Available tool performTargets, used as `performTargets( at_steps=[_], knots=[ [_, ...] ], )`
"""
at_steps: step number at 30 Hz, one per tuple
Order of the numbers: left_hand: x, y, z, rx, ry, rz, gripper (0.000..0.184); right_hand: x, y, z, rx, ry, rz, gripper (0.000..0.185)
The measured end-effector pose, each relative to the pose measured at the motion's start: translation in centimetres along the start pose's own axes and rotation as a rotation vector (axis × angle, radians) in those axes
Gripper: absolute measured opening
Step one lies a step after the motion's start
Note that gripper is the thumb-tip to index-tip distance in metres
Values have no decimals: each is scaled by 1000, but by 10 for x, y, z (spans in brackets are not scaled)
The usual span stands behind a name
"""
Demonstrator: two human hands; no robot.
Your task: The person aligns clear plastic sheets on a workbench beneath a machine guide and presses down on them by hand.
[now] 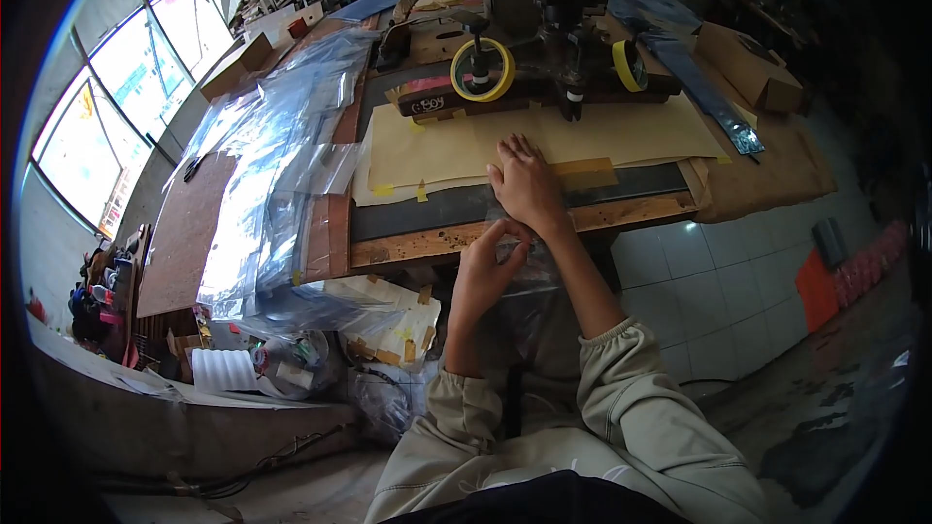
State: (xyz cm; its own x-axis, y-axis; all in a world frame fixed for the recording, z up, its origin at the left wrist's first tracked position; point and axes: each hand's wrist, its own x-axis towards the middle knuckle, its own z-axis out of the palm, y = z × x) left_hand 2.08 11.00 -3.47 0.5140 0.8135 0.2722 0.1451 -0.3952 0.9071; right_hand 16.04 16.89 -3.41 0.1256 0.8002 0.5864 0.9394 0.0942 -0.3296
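My right hand (529, 186) lies on the cream-coloured sheet (447, 144) on the machine bed, fingers stretched forward. Beside its wrist, at the front wooden edge (417, 250), my left hand (485, 272) has thumb and forefinger curled together on a thin clear plastic film (532, 306). The film hangs below the bed's edge toward my lap; its upper part is hard to make out beneath my hands. A tan strip (588, 173) lies just right of my right hand. Behind the sheet stands a dark press head (544, 87) with a yellow tape roll (482, 71) hung on it.
Many clear plastic sheets (277, 155) are heaped on the left side of the table. Another yellow tape roll (629, 66) hangs at the press's right. A cardboard box (748, 68) and more plastic (714, 102) lie to the right. Scissors (192, 169) rest far left.
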Motion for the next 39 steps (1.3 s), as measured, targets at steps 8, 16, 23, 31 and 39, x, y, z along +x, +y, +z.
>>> performTargets(
  at_steps=[8,16,23,31,39],
  knots=[
    [-1,1,0,-24,7,-2,13,0,0,-1,0,-22,2,44],
    [-2,3,0,-3,5,-24,12,0,1,0,7,-21,-1,44],
    [-1,2,0,-14,8,1,12,1,0,-2,-11,-44,9,44],
    [-2,1,0,-6,7,-2,13,1,0,-3,-4,-47,5,43],
    [-2,3,-1,-10,6,3,13,1,1,-1,1,-27,-7,43]
  ],
)
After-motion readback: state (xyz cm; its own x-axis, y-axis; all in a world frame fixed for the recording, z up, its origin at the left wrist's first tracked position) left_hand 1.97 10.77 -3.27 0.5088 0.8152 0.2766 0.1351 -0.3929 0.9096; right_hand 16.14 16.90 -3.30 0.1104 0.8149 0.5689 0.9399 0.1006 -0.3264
